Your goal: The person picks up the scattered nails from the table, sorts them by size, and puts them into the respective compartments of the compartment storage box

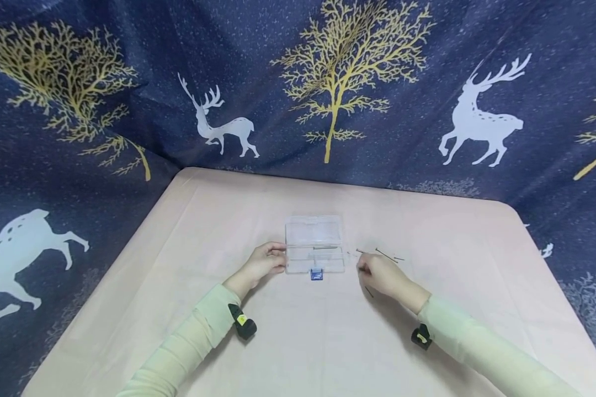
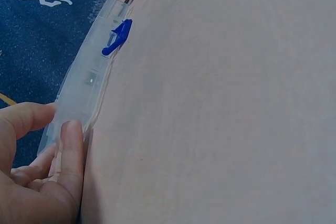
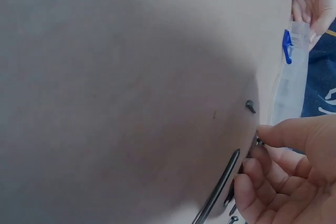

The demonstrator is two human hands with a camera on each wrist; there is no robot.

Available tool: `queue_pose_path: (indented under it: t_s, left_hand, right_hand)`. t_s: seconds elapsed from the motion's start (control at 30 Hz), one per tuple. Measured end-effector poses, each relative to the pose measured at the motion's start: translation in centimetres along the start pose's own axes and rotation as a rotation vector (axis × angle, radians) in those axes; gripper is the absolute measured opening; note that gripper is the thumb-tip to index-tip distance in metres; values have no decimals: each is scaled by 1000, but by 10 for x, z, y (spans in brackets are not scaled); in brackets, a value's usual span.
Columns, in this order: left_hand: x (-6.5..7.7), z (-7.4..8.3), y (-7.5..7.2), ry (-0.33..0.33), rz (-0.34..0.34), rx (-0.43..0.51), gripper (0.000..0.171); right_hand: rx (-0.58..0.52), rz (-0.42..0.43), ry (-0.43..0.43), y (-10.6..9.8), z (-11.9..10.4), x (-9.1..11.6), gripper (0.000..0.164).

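Observation:
A clear plastic compartment box (image 1: pixel 315 266) lies on the table with its lid (image 1: pixel 314 230) raised toward the back and a blue latch (image 1: pixel 317 274) at its front. A long thin nail (image 1: pixel 326 247) lies in its rear part. My left hand (image 1: pixel 264 263) grips the box's left end, thumb and fingers at its edge. Right of the box, my right hand (image 1: pixel 381 274) pinches a small dark screw (image 3: pixel 260 141), mostly hidden by the fingertips. Close to that hand, a short screw (image 3: pixel 250 106) and a long nail (image 3: pixel 218 187) lie on the cloth.
More nails lie behind the right hand, among them a long nail (image 1: pixel 386 255) and a shorter nail (image 1: pixel 399 258). A pale cloth covers the table (image 1: pixel 303 342). Behind it hangs a dark blue curtain (image 1: pixel 278 55) with deer and trees.

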State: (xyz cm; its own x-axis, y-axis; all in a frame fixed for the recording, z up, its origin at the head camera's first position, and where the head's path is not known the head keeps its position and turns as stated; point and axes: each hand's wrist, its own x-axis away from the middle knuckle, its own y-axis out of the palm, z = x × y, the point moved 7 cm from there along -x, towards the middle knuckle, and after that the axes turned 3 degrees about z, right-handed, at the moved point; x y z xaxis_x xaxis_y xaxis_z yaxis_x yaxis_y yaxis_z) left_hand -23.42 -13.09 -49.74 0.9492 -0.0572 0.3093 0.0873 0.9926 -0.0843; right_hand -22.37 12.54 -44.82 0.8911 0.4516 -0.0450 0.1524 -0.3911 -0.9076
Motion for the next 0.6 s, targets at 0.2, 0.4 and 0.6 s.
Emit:
queue_pose_path:
  t_s: [0.2,0.4,0.6]
  left_hand:
    - [1,0,0,-1,3,8,45]
    - [1,0,0,15,-1,15,45]
    - [1,0,0,6,1,3,44]
  right_hand:
    - [91,8,-13,2,-2,-5,10]
    - [192,-8,-79,2,-7,-7,7]
    - [220,-6,-105,0,-9,-7,3]
